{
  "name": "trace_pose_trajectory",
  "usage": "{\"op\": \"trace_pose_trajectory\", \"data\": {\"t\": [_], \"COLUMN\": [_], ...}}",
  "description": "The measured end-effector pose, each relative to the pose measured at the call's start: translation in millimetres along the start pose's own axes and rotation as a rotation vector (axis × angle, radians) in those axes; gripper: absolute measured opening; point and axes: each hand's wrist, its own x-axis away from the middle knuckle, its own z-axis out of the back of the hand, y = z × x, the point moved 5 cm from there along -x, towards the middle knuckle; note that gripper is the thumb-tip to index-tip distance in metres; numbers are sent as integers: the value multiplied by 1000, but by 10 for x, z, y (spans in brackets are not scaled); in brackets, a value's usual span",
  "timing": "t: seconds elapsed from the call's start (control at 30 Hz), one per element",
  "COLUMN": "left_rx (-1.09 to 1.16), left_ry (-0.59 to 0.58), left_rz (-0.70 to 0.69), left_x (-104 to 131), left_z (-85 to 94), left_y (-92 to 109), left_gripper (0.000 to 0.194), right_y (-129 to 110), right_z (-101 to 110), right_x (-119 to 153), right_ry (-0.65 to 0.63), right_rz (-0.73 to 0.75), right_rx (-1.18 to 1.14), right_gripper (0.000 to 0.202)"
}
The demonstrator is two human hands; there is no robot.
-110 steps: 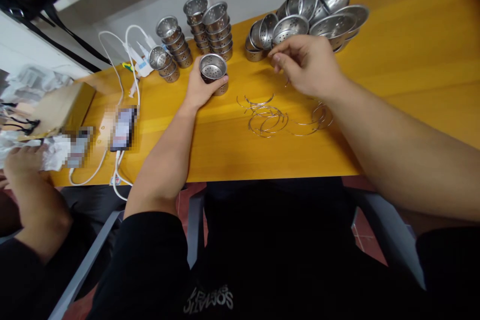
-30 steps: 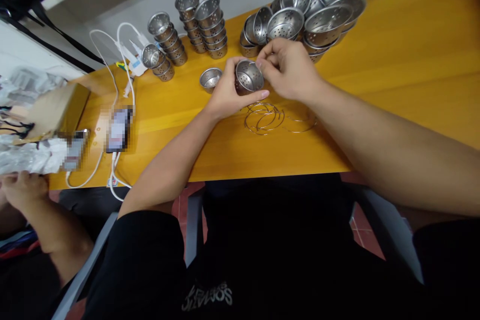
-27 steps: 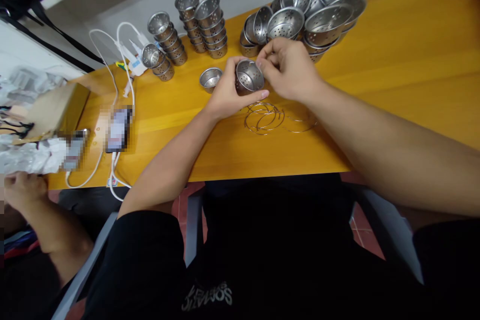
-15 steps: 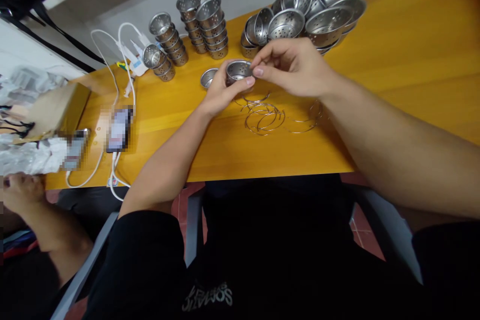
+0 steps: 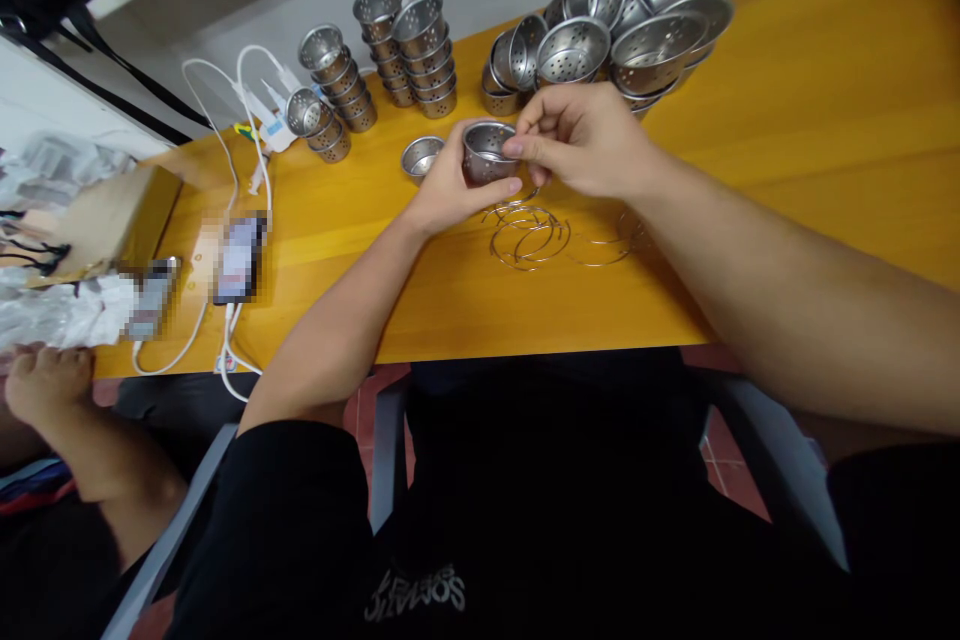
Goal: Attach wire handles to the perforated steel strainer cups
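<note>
The left hand [image 5: 444, 182] had moved rightward since earlier, fingers wrapped round a perforated cup [image 5: 487, 160]; the right hand [image 5: 589, 140] pinched its rim; stacked cups [image 5: 431, 55] nested behind

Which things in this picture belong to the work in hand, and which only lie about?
Seemingly in use: metal cup in left hand; right hand; wire rings; stacked cups; heaped bowls.

Probably just lying about: dark phone; white cables; cardboard box.

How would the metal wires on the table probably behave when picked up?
The wires look thin, so probably light. They hold open curves, suggesting they are springy rather than floppy. Several overlap, so lifting one might drag others.
</note>
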Motion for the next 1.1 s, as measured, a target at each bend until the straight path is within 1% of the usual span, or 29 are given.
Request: {"op": "trace_pose_trajectory", "data": {"t": [0.07,0.17,0.33,0.4,0.5,0.6,0.67,0.73,0.83,0.9,1.0,1.03,1.1], "left_rx": [-41,-79,-100,-109,-130,-156,-150,-140,-151,-148,-126,-125,-124], "left_ry": [-2,3,-23,-43,-66,-59,-50,-48,-30,-6,33,44,68], "left_rz": [-32,-42,-56,-47,-8,25,23,19,31,53,87,94,99], "left_x": [-6,-6,-3,0,6,9,8,6,1,-4,-13,-17,-25], "left_z": [-23,-53,-48,-31,-15,-12,-17,-21,-2,31,92,110,139], "left_y": [-39,-78,-110,-104,-53,14,38,26,-52,-113,-155,-150,-120], "left_gripper": [104,97,94,93,92,92,95,96,98,102,113,117,121], "right_y": [52,137,264,251,143,10,-41,-46,-2,23,25,16,-2], "right_z": [15,46,66,51,24,13,18,19,9,27,83,98,111], "right_x": [-10,-22,-32,-35,-36,-33,-31,-29,-23,-16,4,11,22], "right_ry": [1,12,49,47,35,29,35,36,38,94,204,219,198], "right_rz": [-18,-53,-104,-104,-103,-97,-86,-78,-52,-6,83,111,151], "right_rx": [10,33,67,63,46,42,44,47,66,106,243,298,383], "right_gripper": [73,70,62,64,68,66,64,66,71,71,57,50,38]}}
